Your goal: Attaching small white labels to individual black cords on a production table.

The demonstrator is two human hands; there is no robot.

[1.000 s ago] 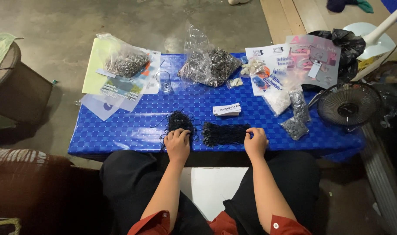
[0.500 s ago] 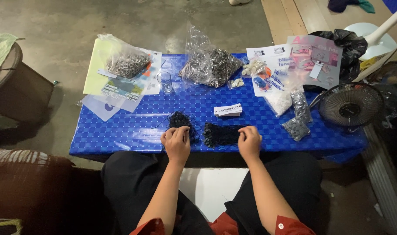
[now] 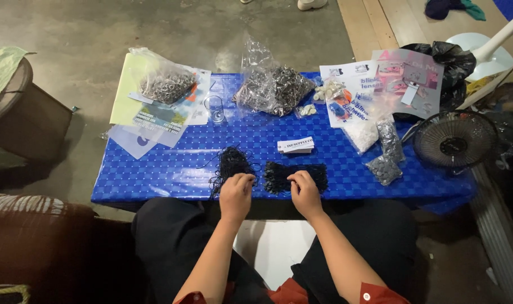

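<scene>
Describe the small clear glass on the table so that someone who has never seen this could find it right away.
Start at the blue checked table. Near its far edge, the small clear glass stands between two clear bags of metal pieces, one left, one right. It is the only upright, empty, see-through cup there.

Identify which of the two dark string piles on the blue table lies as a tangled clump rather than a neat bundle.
The left pile, by the left hand, with loose strands trailing out. The other pile, by the right hand, lies flat in a tidy row.

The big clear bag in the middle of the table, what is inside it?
The clear bag holds a heap of small dark metal pieces. Their exact kind is too small to tell, and the lower ones are covered.
</scene>
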